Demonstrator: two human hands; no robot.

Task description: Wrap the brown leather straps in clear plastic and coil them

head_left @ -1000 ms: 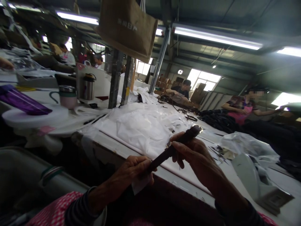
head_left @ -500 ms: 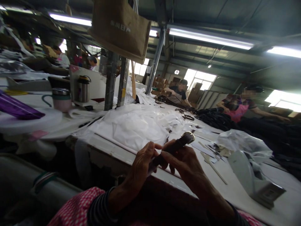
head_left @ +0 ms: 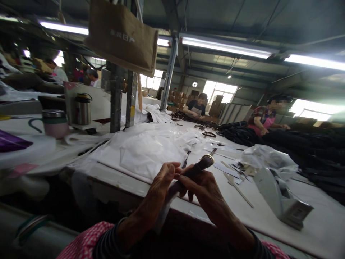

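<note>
A dark belt [head_left: 196,172] with a metal buckle at its upper end slants up between my hands, above the table's front edge. My right hand [head_left: 201,185] grips it just below the buckle, thumb laid along the strap. Close by on the left, my left hand [head_left: 161,183] has its fingers curled about the lower strap; the strap partly hides their hold. A pale, translucent strip [head_left: 163,216] hangs beneath the belt by my left wrist; what it is I cannot make out. Past my hands lies a heap of white plastic bags [head_left: 145,147].
At right on the white table [head_left: 231,216] are a grey tape dispenser [head_left: 283,201], a clear plastic bag [head_left: 269,158] and thin strips [head_left: 239,190]. A mug [head_left: 55,124] and a flask [head_left: 82,108] stand left. A brown bag [head_left: 121,39] hangs overhead. Two co-workers stand beyond.
The view has swung slightly right. My hands keep hold of the belt, with its buckle turned a little. The pale strip now shows beneath it. The co-worker at right has drawn their arms in.
</note>
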